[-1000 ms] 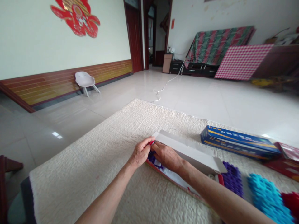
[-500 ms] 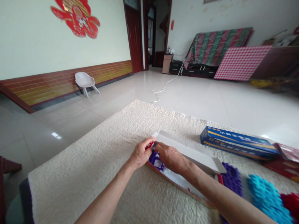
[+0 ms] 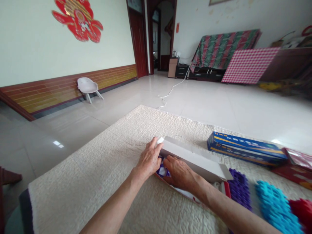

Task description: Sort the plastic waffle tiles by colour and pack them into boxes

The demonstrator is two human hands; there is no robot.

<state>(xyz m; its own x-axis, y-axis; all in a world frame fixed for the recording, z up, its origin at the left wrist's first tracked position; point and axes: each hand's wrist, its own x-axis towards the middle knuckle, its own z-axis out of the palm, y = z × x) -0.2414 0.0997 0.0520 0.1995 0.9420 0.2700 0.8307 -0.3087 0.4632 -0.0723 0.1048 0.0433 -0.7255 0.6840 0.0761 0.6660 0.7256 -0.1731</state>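
A long open carton box (image 3: 195, 159), white inside with its lid raised at the back, lies on a cream quilted mat. My left hand (image 3: 148, 161) is closed around the box's left end, next to a white end flap (image 3: 160, 140). Inside that end sits a purple lattice-like plastic piece (image 3: 162, 171), partly covered by my fingers. My right hand (image 3: 179, 172) reaches into the box with bent fingers, thumb and fingertips closed about the purple piece. The exact contact of its fingertips is hidden.
Right of the box lie purple (image 3: 240, 188), turquoise (image 3: 278, 206) and red (image 3: 302, 211) bundles of plastic pieces. Behind them are a blue carton (image 3: 246, 149) and a dark red box (image 3: 294, 167). A small white chair (image 3: 87, 86) stands by the left wall.
My left hand has turned over the box's end, and its red-edged flap now shows white. My right hand has dropped slightly lower into the box, beside the purple piece.
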